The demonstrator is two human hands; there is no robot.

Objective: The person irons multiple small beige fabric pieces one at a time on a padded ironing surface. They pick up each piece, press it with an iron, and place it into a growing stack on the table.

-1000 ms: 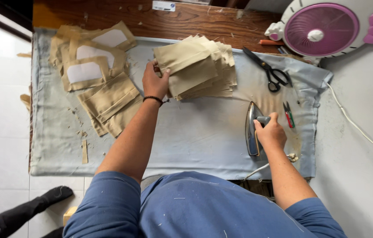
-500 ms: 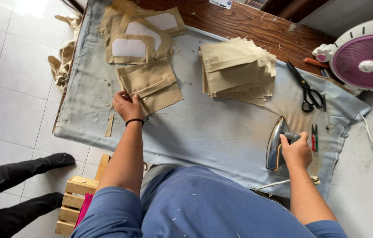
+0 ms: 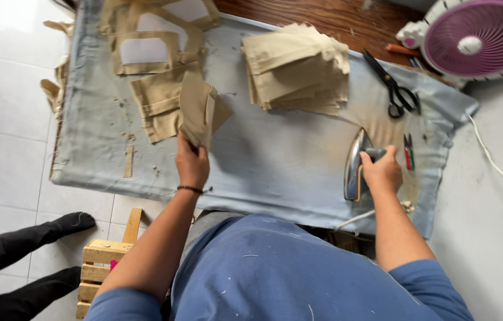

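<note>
Left of the frame's centre, the left hand [image 3: 192, 163] is pinching a tan fabric piece [image 3: 201, 110] in a closed grip, lifting it off the blue-covered surface [image 3: 275, 160]; the piece is hanging folded, its long axis running up the frame. At right centre, the right hand [image 3: 382, 172] is wrapping its grip around the handle of an iron [image 3: 355, 163], which is lying on the cover with its long axis up-down and its tip pointing to the top of the frame. A stack of tan pieces [image 3: 296, 68] is sitting above, scissors [image 3: 397, 89] to its right.

bright even daylight | soft faint shadows | slight motion blur | wide-angle edge bending
</note>
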